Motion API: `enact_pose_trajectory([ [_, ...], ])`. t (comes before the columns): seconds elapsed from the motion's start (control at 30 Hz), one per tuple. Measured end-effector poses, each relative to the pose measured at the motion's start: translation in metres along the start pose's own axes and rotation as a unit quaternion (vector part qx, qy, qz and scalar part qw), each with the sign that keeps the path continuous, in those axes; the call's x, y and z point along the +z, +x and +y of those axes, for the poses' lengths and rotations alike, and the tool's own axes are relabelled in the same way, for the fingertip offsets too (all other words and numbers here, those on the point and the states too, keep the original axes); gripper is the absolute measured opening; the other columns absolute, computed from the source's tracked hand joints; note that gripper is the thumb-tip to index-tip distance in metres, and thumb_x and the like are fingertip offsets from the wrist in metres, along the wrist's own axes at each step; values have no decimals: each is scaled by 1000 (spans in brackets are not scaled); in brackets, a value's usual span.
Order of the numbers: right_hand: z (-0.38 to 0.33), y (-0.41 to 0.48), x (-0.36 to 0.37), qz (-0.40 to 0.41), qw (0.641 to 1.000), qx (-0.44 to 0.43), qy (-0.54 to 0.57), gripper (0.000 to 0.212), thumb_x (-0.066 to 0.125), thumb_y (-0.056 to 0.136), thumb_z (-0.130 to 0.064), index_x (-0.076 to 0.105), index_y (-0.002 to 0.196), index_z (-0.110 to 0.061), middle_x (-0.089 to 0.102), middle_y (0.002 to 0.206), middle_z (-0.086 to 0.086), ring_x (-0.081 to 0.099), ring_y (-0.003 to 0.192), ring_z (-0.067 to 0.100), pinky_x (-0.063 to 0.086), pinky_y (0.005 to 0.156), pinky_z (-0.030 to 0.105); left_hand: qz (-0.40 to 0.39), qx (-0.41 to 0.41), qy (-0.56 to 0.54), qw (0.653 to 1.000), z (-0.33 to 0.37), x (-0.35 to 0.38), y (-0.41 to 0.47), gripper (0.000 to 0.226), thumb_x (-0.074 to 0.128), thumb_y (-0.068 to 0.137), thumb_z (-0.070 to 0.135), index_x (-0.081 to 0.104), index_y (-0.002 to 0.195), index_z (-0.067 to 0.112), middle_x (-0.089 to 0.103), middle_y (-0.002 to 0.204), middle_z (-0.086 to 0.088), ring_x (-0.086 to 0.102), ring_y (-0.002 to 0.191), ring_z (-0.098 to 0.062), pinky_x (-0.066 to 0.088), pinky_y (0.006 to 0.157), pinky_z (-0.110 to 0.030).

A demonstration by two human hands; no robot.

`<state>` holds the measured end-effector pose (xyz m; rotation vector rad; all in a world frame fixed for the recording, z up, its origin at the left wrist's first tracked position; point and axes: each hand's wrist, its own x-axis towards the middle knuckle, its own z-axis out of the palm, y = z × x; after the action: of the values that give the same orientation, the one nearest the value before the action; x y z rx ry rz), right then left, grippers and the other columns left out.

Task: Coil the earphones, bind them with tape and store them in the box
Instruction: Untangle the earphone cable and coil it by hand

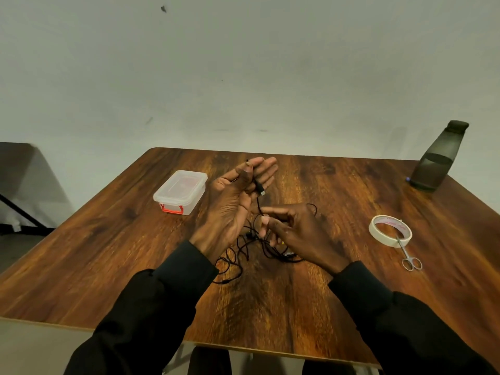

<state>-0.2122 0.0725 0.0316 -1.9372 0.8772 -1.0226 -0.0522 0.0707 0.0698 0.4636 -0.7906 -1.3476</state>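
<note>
A plain room, home or office unclear: bare pale wall (pixel 270 77), wood-grain tabletop (pixel 270 307), dark water bottle (pixel 438 158).

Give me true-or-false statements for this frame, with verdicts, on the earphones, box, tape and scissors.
1. The clear box has its lid on. True.
2. The earphones are neatly coiled. False: most of the cable lies loose on the table.
3. The left hand holds the cable near the plug. True.
4. The scissors lie in the box. False: they lie by the tape roll.
5. The right hand pinches tape. False: it pinches the cable.
</note>
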Motion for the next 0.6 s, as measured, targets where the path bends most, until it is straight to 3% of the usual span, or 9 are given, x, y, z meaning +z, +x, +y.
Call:
enact_pose_trajectory([
  [0.07,-4,-3,-1,-24,998,-10,-61,36,64,99,-15,58,134,-26,78,84,3,73,65,18,60,65,24,5,23,28,999,-1,1,0,30,57,96,9,63,120,-9,68,125,-29,66,121,-41,45,112,-54],
  [0.17,-9,-4,-8,-22,981,-20,-192,40,69,96,-23,62,136,-25,78,89,-9,71,80,-1,55,74,14,6,58,125,990,-1,-3,-2,27,61,96,13,67,117,-3,73,121,-22,68,119,-34,50,109,-50],
  [0.27,-17,-4,-17,-16,968,-35,-250,31,73,93,-28,72,124,-26,77,108,-11,70,91,-1,61,80,28,-1,131,335,933,0,-12,-2,19,66,97,18,75,111,9,77,114,-12,72,114,-23,56,100,-47],
  [0.37,-29,5,-26,11,962,-73,-264,21,74,92,-19,77,113,-20,77,111,-5,67,85,1,57,73,22,-37,112,460,880,-6,-20,-4,18,63,100,15,77,109,8,79,106,-7,75,98,-8,58,82,-24],
  [0.43,-35,14,-33,43,958,-93,-268,20,73,92,-17,77,111,-20,77,110,-2,66,86,3,56,73,23,-53,63,471,878,-8,-19,-9,22,57,102,9,75,110,0,78,102,-12,75,86,-5,55,76,-20],
  [0.5,-37,22,-38,61,953,-102,-278,17,72,91,-13,77,106,-20,74,105,0,64,91,9,58,76,30,-67,4,429,901,-8,-16,-13,27,47,105,5,71,109,-9,77,98,-21,77,85,-17,58,76,-22],
  [0.6,-35,31,-40,97,945,-136,-281,13,76,88,-7,71,95,-17,66,98,-3,62,87,10,57,71,30,-86,-55,378,920,-2,-11,-15,33,39,107,4,69,107,-11,73,84,-26,72,77,-29,59,77,-31],
])
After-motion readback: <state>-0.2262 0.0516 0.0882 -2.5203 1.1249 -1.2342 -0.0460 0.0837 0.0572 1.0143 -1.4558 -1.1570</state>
